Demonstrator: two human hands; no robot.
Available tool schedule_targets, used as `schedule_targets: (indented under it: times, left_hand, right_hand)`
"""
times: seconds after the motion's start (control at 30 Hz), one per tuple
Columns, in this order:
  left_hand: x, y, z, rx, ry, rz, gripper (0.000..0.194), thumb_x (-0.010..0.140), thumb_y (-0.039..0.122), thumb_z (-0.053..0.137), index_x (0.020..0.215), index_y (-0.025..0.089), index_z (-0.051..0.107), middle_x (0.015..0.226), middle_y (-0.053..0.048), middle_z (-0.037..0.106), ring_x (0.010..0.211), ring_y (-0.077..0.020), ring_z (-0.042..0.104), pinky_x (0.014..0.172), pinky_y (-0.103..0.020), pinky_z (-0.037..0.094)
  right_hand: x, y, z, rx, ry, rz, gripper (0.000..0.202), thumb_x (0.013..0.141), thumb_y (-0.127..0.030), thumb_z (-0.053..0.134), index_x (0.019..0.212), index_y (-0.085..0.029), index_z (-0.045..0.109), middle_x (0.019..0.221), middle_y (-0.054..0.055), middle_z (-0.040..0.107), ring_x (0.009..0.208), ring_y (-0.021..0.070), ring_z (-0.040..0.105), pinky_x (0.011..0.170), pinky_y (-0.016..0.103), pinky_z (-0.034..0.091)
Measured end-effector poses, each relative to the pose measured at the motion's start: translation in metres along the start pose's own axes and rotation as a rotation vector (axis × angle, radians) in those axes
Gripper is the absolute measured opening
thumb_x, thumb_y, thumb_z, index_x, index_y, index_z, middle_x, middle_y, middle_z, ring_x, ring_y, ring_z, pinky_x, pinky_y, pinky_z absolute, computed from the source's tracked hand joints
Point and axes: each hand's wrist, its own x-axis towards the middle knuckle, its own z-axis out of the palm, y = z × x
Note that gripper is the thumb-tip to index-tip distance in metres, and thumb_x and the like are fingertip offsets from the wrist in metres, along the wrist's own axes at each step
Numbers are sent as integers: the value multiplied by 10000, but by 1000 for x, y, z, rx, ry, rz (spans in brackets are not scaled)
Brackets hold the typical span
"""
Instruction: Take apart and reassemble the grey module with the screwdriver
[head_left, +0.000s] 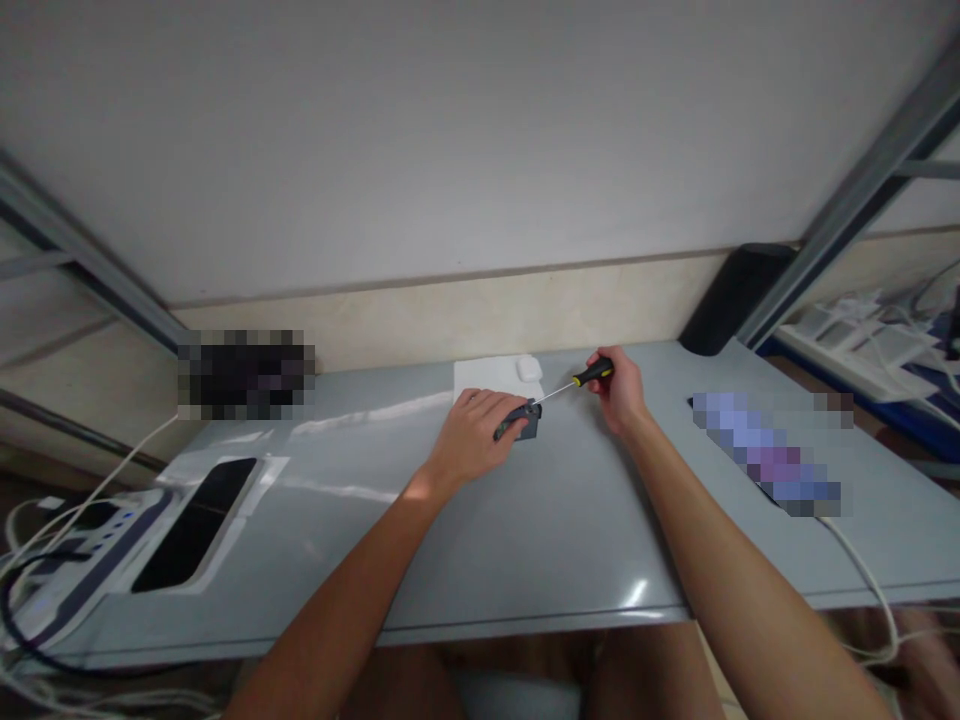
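Observation:
Near the middle of the grey table, my left hand is wrapped round a small dark grey object and holds it low over the tabletop. My right hand grips the black and yellow handle of a screwdriver. The thin metal shaft points left and down, and its tip meets the top of the dark object beside my left fingers. Just behind my left hand lies a white sheet, with a small white rounded case on its right part.
On the left are a black phone-like slab and a white power strip with cables. A blurred dark item sits at the back left. On the right, a blurred device has a white cable; a black cylinder stands behind it.

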Motion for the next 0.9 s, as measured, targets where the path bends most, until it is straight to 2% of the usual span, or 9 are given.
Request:
schedule_targets:
  times: [0.27,0.5,0.73,0.9]
  left_hand:
    - [-1,1,2,50,90,28,193,1079,323,653,1228,222,721,1220,-83,817,1116,-235,753,1001,-430,500]
    - [0,2,4,61,134,77,151,1088,295,655,1190,226,743,1188,-68,821,1081,-209,757,960,-403,512]
    - [-1,1,6,75,121,102,159,1104,271,635,1178,223,767,1184,-56,817,1050,-190,751,963,-397,494]
    - [-3,1,6,47,65,59,198,1119,273,595,1181,230,779,1207,-61,805,1066,-199,739,961,-401,515]
  right_hand:
    - [-1,-1,-1,-20,-7,-10,211,734,-378,661,618,-201,658,539,-8,566,417,83,436,371,219,321]
    - [-2,-2,0,-55,-17,-20,211,738,-376,660,621,-201,660,514,-11,545,410,89,442,372,221,309]
    - [0,-1,-2,-60,-27,-31,217,752,-379,663,632,-199,663,524,-13,555,406,87,443,376,228,322]
    - [4,3,-4,-36,-8,-34,217,777,-380,678,651,-205,647,553,-5,580,409,94,457,372,235,336]
